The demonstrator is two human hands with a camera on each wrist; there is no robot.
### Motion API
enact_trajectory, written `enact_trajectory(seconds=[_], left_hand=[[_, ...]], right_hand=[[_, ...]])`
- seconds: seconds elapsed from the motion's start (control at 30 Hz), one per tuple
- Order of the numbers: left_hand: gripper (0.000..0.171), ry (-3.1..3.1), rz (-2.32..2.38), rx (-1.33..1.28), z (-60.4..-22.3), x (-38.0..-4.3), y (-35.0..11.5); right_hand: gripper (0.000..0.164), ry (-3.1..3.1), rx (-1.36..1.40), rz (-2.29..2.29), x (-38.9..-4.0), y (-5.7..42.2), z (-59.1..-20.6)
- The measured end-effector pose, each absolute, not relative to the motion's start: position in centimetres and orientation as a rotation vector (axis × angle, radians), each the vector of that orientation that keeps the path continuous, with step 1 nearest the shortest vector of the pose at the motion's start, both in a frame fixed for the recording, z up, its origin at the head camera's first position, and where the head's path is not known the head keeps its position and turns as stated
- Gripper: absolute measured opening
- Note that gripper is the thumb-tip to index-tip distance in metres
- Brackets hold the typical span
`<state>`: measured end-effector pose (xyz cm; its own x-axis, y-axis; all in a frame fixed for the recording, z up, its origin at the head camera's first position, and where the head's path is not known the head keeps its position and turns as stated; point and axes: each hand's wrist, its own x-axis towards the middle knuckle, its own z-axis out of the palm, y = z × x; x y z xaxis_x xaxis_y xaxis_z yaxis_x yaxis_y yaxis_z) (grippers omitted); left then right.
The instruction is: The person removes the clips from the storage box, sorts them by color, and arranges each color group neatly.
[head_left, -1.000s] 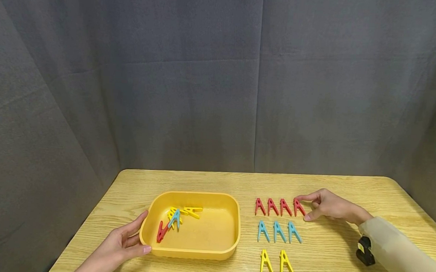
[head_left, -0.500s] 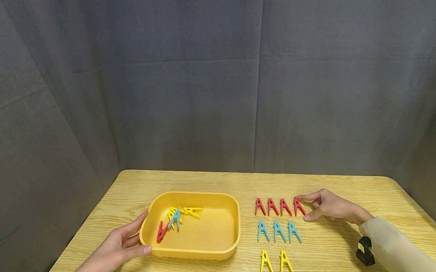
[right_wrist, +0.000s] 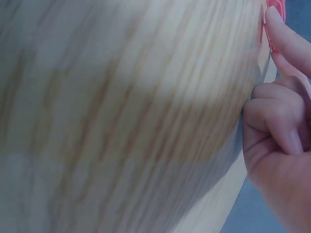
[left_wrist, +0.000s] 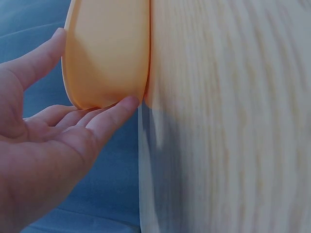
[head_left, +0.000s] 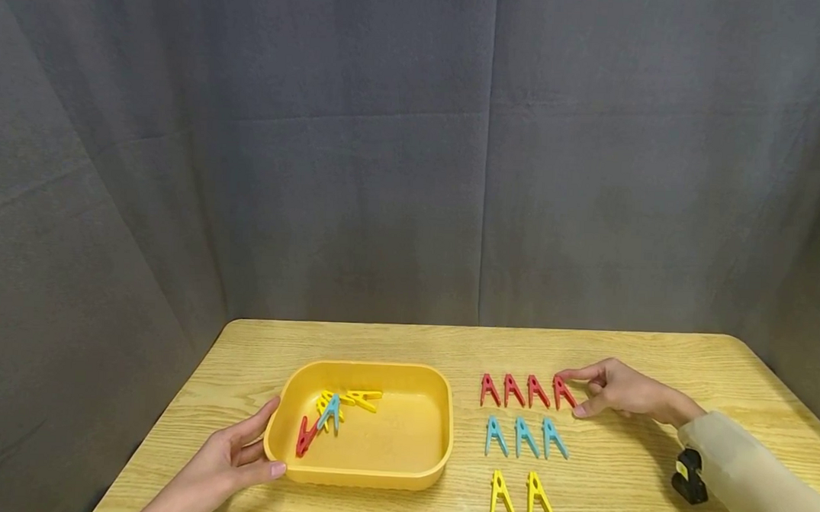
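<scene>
In the head view a yellow plastic basin (head_left: 402, 439) stands left of centre; inside lie a red clothespin (head_left: 304, 438), a blue clothespin (head_left: 331, 411) and yellow clothespins (head_left: 364, 399). My left hand (head_left: 225, 462) holds the basin's left end, thumb at the near corner and fingers along the side. At far right my right hand (head_left: 627, 389) pinches the last red clothespin (head_left: 563, 392) of the top row between index finger and thumb. The right wrist view shows that red clothespin (right_wrist: 277, 7) at its upper edge, partly hidden by the fingers.
Left of the pinched one lie more red clothespins (head_left: 514, 390). Below runs a row of blue clothespins (head_left: 526, 437), then two yellow clothespins (head_left: 502, 495). The wooden table (head_left: 619, 494) ends at a grey curtain (head_left: 357, 208) behind.
</scene>
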<state>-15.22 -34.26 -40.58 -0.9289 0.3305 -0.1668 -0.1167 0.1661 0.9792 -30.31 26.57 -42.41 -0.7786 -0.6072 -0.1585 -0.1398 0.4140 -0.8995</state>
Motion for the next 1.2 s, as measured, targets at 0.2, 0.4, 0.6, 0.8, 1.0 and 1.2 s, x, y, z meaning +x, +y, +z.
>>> enact_trajectory(seconds=[0.2,0.4,0.6,0.8,1.0,1.2], left_hand=[[0.097,2.115,1.808,0.178,-40.6,-15.2,-34.3],[0.097,2.117,1.806,0.171,-40.6,-15.2,-34.2],[0.097,2.123,1.798,0.169,-40.5,-15.2,-34.2],[0.096,2.135,1.791,0.17,-40.4,-15.3,-34.1],[0.097,2.123,1.813,0.197,-40.4,-15.3,-34.1],[0.096,2.096,1.836,0.203,-40.4,-15.2,-33.9]], right_hand=[[0.066,2.223,-0.627,-1.311,-30.3,26.6,-42.4],[0.068,2.232,-0.626,-1.302,-30.3,26.7,-42.3],[0.073,2.261,-0.622,-1.303,-30.1,26.5,-41.2],[0.064,2.394,-0.719,-1.224,-29.8,24.5,-38.6],[0.054,2.438,-0.91,-1.096,-28.9,18.9,-34.7],[0.045,2.428,-1.123,-0.93,-28.0,12.4,-31.8]])
